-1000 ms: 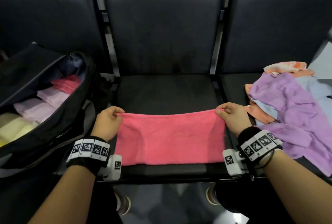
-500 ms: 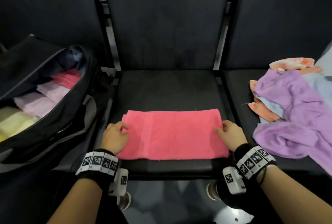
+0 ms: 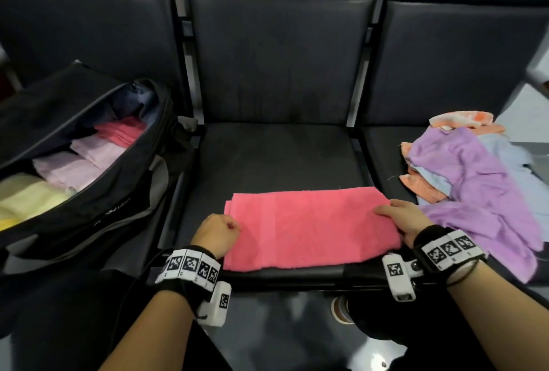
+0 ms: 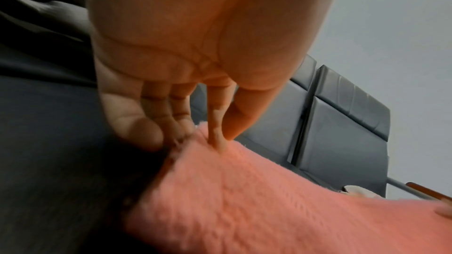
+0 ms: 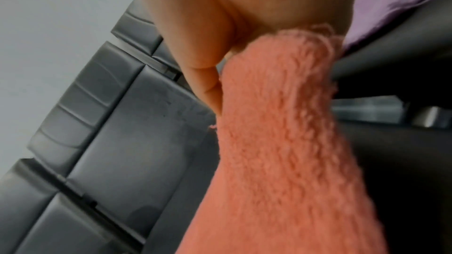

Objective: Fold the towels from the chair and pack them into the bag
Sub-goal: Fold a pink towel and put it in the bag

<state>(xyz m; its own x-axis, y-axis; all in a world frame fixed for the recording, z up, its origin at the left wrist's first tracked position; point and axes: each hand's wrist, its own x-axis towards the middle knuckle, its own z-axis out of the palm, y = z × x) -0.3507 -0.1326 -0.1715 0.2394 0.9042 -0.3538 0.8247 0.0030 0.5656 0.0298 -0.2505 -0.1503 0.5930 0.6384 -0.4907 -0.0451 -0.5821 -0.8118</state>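
The pink fuzzy terry towel (image 3: 309, 226) is lying flat on the dark padded middle seat (image 3: 276, 156), already folded into a long strip, stretched between both hands. The left hand (image 3: 216, 234) sits at its left short edge; in the left wrist view the forefinger and thumb pinch a bit of the pile (image 4: 215, 138) while the other fingers curl down by the edge. The right hand (image 3: 407, 220) is on the opposite short end, with cloth bunched up under the thumb in the right wrist view, so it looks like a grip and not just a flat press. My guess is both ends are held so the strip stays square for the next fold across.

The open black fabric duffel bag (image 3: 124, 213) sits just left of the left hand, with pink, pale lilac and yellow folded towels lined up inside. To the right of the right hand there's a loose heap of purple, light blue and orange towels (image 3: 475, 189), unfolded.

Writing: only square black-and-white marker codes on the white wristbands (image 3: 190, 265). There's a small pale mark on the bag's side, too tiny to read.
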